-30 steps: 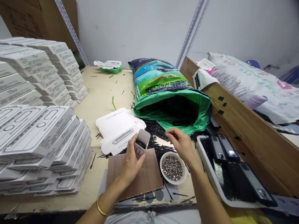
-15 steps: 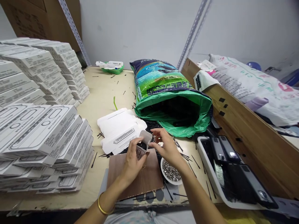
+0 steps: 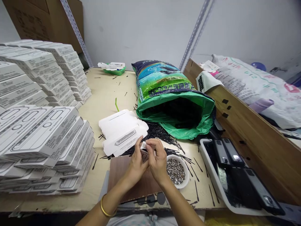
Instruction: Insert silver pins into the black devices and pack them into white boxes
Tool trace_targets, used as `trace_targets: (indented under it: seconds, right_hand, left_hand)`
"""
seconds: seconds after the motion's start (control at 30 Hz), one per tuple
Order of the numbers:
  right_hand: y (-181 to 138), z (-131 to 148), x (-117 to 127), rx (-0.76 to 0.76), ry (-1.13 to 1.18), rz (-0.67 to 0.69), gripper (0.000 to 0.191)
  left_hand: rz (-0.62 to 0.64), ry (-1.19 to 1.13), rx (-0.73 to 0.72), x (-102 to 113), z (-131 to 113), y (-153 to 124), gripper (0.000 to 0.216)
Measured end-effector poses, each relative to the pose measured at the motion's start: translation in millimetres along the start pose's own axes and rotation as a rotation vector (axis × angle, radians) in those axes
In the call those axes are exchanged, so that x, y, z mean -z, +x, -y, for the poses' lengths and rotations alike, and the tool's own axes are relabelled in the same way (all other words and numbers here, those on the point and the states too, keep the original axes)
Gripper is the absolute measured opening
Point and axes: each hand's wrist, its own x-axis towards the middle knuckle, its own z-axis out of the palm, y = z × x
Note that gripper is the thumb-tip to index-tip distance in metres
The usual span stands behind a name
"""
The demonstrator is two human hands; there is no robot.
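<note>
Over a brown wooden board [image 3: 117, 182], my left hand [image 3: 135, 164] is closed around a small white printed box [image 3: 144, 155]. My right hand [image 3: 157, 158] pinches the white end flap at the box's top, with fingers and thumb together. Most of the box is covered by my fingers, and its inside cannot be seen. To the right of the board stands a white bowl [image 3: 187, 177] filled with small shiny metal pieces [image 3: 175, 171]. Thin black sticks [image 3: 162, 133] lie in a heap just beyond my hands. Unfolded white cartons [image 3: 123, 125] rest on the table behind the left hand.
Stacked white boxes [image 3: 47, 135] fill the left side. An open green sack [image 3: 176, 94] lies at the back. On the right, a white tray [image 3: 215, 185] holds grey-and-black devices [image 3: 256, 185] beside a wooden board edge [image 3: 258, 128]. More black sticks are scattered around.
My right hand has come down and left, from beside the raised flap to pinching it. The flap has tipped down over the box opening. More of the bowl now shows.
</note>
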Motion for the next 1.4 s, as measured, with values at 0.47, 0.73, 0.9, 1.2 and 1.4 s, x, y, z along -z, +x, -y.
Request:
trace_targets:
  seconds: [0.47,0.73,0.9,1.2,1.4]
  right_hand:
    - [-17,-11,36,-0.123,0.059,0.077,0.031]
    - [-36,-35,108,-0.505,0.050,-0.131,0.037]
    - [-50,-48,131,-0.510,0.000,-0.112,0.036]
    - [-80,-72,119,-0.120,-0.468,0.350,0.015]
    - [-90,-76,102,-0.100,-0.609,0.287,0.014]
  left_hand:
    - [-0.160,0.487,-0.090,26,-19,-24,0.066]
    - [-0.766,1.258,0.297,205,-145,-15,0.070]
    - [-0.785,1.376,0.480,253,-125,-25,0.049]
    - [-0.263,0.726,-0.332,76,-70,49,0.045]
    - [0.283,0.554,-0.294,-80,-13,117,0.043]
